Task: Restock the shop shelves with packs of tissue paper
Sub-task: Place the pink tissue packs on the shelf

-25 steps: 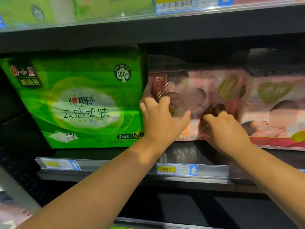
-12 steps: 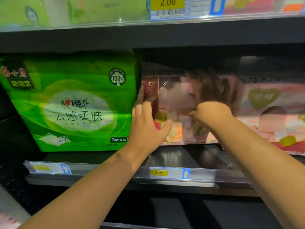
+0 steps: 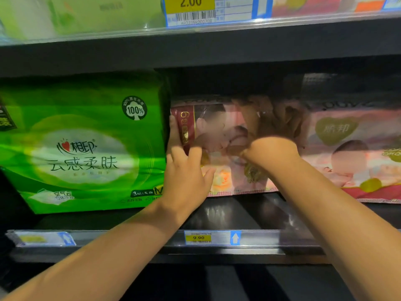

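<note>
The pink pack of tissue paper stands on its long edge on the middle shelf, set back from the front lip, with its left end just beside the big green pack and its right end touching or overlapping a second pink pack.

Both hands are on it. The left hand is at the pack's lower left corner. Its fingers are straight and run up the left end, in the narrow gap against the green pack. The thumb is spread wide across the lower front, so the hand is flat and wide, pressing rather than gripping.

The right hand is against the middle of the pack's front, wrist low, with its fingers reaching up towards the top edge. They are dark and blurred there, so I cannot tell whether they lie flat on the wrapper or hook over the top.

The pack sits between the two hands' reach, beyond the knuckles and deeper in the shelf than either wrist.

On the shelf's front rail a yellow 9.90 price label sits below the left hand. The shelf above carries pale green packs and a 2.00 price tag
</note>
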{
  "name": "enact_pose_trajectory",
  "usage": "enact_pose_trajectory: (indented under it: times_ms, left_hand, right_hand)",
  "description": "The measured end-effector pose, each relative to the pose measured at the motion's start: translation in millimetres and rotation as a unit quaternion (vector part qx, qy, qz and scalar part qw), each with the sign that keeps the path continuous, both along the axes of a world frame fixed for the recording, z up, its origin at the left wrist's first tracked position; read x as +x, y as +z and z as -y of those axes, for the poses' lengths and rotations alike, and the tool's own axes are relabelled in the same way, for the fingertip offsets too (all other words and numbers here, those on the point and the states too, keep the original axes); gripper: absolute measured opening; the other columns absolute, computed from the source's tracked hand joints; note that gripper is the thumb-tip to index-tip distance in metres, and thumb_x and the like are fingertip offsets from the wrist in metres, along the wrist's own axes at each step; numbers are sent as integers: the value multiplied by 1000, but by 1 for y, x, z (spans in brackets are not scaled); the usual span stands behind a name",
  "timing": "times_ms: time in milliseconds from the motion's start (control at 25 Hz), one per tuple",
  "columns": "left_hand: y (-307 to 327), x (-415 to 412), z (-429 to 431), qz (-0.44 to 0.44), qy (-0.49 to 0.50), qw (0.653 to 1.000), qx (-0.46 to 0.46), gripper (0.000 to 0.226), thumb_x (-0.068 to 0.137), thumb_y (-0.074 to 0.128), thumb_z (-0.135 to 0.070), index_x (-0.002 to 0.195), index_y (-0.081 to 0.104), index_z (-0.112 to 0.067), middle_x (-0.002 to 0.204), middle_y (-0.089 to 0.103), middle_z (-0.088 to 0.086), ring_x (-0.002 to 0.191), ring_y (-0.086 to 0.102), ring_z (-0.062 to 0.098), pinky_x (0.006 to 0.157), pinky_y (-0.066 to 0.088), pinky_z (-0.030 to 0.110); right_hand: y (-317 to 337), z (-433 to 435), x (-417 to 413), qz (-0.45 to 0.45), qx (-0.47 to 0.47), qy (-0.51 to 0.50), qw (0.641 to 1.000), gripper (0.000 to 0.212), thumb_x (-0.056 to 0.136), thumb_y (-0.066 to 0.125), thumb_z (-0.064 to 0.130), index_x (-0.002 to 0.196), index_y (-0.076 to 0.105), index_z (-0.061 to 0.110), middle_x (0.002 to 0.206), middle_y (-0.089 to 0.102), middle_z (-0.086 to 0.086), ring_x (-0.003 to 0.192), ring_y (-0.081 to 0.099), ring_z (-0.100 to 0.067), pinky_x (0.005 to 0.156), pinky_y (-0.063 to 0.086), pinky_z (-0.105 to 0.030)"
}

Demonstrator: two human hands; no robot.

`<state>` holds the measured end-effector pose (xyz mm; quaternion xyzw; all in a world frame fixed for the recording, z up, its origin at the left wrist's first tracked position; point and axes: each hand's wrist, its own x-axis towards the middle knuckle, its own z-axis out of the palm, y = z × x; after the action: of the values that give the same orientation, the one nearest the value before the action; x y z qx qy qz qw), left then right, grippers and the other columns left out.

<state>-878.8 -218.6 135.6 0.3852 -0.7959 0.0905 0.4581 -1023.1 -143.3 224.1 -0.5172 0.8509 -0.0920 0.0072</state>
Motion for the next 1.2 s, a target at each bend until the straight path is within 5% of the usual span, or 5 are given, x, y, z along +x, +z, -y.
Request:
enact_pose_trajectory:
  times_ms: [320,640,840,960,1200]
  left_hand:
    - [17,-11,11,155,28,976,149,43,92,52,-33,130,50,-11,105,65,21,99,58,41,81,43,42]
    - [9,4,-2,282,77,953,83,101,70,63,-69,145,20,-17,118,52,21,103,53,38,86,45,41]
    - [6,-5,15,294,51,952,70,121,71,62,-69,148,-19,-24,113,63,18,100,62,36,77,50,43]
    - [3,-12,25,249,30,962,104,121,69,71,-61,147,-18,-35,150,21,29,126,39,51,84,50,51]
    - [-1,-17,36,191,12,981,41,129,51,83,-57,148,3,-32,151,-8,25,129,24,60,94,41,63]
  right_hand:
    - [-10,20,-3,-71,-200,1,977,55,87,61,37,131,45,9,138,44,-16,126,42,-30,98,26,-31]
    - [-52,-14,-6,-201,-57,82,975,46,83,63,54,116,52,25,115,63,-7,106,61,-32,77,45,-35]
    - [-70,2,-24,-241,-95,112,959,99,84,66,42,147,-11,44,139,49,-11,115,57,-37,77,49,-40]
    - [-74,16,-31,-290,-154,101,939,118,68,76,44,147,-11,43,160,3,-14,141,17,-48,103,27,-68]
    - [-76,28,-33,-304,-191,90,929,120,57,79,43,151,5,40,159,1,-20,144,-1,-48,108,4,-69]
